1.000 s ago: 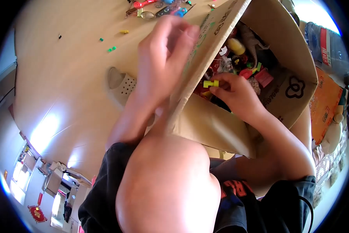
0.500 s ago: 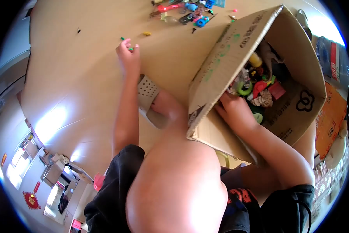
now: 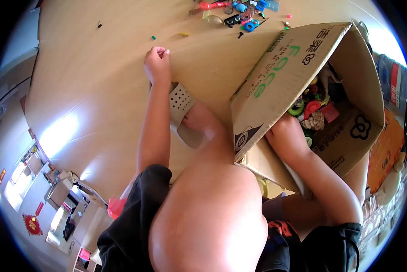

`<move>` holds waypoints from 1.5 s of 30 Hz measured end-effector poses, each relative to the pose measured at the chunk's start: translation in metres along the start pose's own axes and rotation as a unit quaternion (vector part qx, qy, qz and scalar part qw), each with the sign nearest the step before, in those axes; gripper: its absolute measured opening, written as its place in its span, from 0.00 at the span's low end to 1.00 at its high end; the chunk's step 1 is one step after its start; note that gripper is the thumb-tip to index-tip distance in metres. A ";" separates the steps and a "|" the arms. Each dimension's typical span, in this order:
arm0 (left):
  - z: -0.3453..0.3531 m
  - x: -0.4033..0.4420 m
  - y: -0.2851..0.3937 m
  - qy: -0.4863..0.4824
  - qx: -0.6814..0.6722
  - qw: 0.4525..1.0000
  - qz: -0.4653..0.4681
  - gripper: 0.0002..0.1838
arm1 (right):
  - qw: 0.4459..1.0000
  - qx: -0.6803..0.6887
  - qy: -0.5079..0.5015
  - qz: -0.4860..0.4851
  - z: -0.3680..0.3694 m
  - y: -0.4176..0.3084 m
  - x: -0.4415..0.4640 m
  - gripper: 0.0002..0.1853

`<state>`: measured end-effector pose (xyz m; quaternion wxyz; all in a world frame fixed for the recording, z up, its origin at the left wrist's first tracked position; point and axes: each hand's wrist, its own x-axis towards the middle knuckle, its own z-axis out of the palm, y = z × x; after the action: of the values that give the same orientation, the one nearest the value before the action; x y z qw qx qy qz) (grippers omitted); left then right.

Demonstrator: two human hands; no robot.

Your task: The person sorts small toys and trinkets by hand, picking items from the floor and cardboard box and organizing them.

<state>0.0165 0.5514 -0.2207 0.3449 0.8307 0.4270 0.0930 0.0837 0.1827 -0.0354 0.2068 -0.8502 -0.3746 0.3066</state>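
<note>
My left hand (image 3: 157, 65) is closed above the floor beside the sandal, its fingertips pinched together; what it holds, if anything, is too small to make out. A tilted cardboard box (image 3: 283, 77) with its mouth facing me leans by my knee. Inside lie mixed toys, among them a red piece (image 3: 311, 108), a pink block (image 3: 330, 112) and a green ring (image 3: 296, 109). My right hand (image 3: 286, 132) reaches into the box at its near left side, with its fingers hidden behind the box wall and anything in them out of sight.
Toys (image 3: 249, 26) are piled on the floor (image 3: 90, 81) at the top. A yellow piece (image 3: 184, 34) and a small green piece (image 3: 153, 38) lie apart. My foot wears a beige sandal (image 3: 181, 100). An orange carton (image 3: 385, 154) and a large plastic bottle (image 3: 394, 84) stand at the right.
My left hand has gone from the box's edge to the floor and closed; the green piece there is no longer visible. My right hand, earlier holding a yellow-green piece, has sunk deeper into the box.
</note>
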 end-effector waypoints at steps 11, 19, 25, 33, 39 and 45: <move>0.008 -0.005 0.000 -0.049 0.062 0.995 0.067 0.10 | 0.997 0.069 0.013 -0.032 -0.010 -0.015 -0.003 0.11; 0.010 0.003 -0.008 -0.047 -0.300 0.952 -0.044 0.08 | 0.961 0.256 0.063 0.077 -0.037 -0.065 -0.007 0.10; -0.017 0.028 -0.009 0.072 -0.566 0.818 -0.074 0.06 | 0.858 0.472 -0.056 0.193 -0.045 -0.079 -0.009 0.19; -0.014 0.043 -0.024 0.068 -0.393 0.909 -0.119 0.14 | 0.845 0.490 -0.141 0.158 -0.054 -0.097 0.015 0.40; -0.001 0.050 -0.026 0.032 -0.299 0.948 -0.105 0.10 | 0.883 0.427 -0.152 0.124 -0.046 -0.116 0.045 0.48; -0.032 0.038 0.030 -0.004 -0.198 0.974 -0.108 0.11 | 0.884 0.446 -0.071 0.122 -0.059 -0.153 0.045 0.57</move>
<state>0.0450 0.5844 -0.1829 0.5124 0.6951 0.4861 0.1342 0.0697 0.3070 0.0795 0.4979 -0.6830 -0.1051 0.5241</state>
